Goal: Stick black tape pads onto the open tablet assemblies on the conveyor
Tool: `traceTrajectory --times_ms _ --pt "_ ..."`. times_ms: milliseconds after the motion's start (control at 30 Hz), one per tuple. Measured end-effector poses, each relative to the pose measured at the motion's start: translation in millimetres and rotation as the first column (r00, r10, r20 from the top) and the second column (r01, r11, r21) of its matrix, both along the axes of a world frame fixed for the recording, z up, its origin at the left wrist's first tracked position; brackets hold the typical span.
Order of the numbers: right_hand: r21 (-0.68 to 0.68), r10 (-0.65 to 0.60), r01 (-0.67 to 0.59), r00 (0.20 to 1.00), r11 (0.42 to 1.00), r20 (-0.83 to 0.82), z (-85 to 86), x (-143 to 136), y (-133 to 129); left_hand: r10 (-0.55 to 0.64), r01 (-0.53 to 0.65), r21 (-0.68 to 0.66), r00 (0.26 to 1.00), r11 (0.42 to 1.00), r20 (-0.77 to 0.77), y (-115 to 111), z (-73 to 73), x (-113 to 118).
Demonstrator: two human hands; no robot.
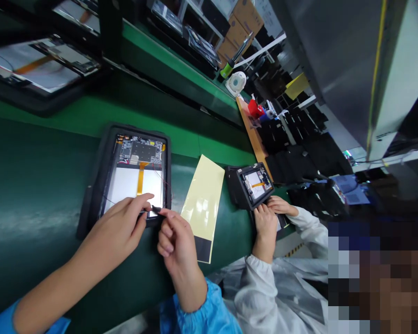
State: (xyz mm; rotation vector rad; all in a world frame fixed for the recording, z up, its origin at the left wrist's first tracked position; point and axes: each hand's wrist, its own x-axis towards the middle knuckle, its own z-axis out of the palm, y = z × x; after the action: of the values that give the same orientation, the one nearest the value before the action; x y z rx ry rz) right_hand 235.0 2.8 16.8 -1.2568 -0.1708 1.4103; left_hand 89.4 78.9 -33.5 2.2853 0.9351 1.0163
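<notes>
A small black strip (155,209) is pinched between the thumb and finger of my right hand (177,236). My left hand (120,225) has its thumb and index finger closed at the strip's other end. Both hands are over the lower edge of an opened tablet (126,181) in a thick black frame, lying on the green table. A circuit board (139,150), an orange flat cable (140,181) and thin wires show inside it. Beside my right hand lies a pale yellow backing sheet (205,190) with a black piece (203,249) at its near end.
To the right, a co-worker's hands (266,220) are at another opened tablet (254,183). More opened devices (52,65) stand at the upper left. A raised green ledge (181,69) runs along the back, with a small white fan (236,83) at its far end.
</notes>
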Motion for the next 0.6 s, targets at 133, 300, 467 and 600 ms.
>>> traceTrajectory --times_ms 133,300,467,600 --pt "0.007 -0.037 0.036 0.998 0.999 0.055 -0.5 -2.9 -2.1 -0.013 0.013 0.060 1.000 0.998 -0.002 -1.5 3.9 -0.9" --pt "0.002 -0.062 0.062 0.987 0.998 0.147 -1.6 -2.4 -2.6 -0.031 0.031 0.046 0.999 0.998 -0.011 -2.1 1.7 -1.0" --pt "0.001 -0.048 0.048 0.979 0.999 0.197 -0.9 -3.2 -3.1 -0.083 0.084 0.067 0.996 0.994 -0.013 0.8 -2.7 0.2" --pt "0.000 -0.018 0.019 0.979 1.000 0.205 0.9 -2.4 -4.2 -0.114 0.118 0.153 0.993 0.981 -0.037 4.3 0.6 1.2"
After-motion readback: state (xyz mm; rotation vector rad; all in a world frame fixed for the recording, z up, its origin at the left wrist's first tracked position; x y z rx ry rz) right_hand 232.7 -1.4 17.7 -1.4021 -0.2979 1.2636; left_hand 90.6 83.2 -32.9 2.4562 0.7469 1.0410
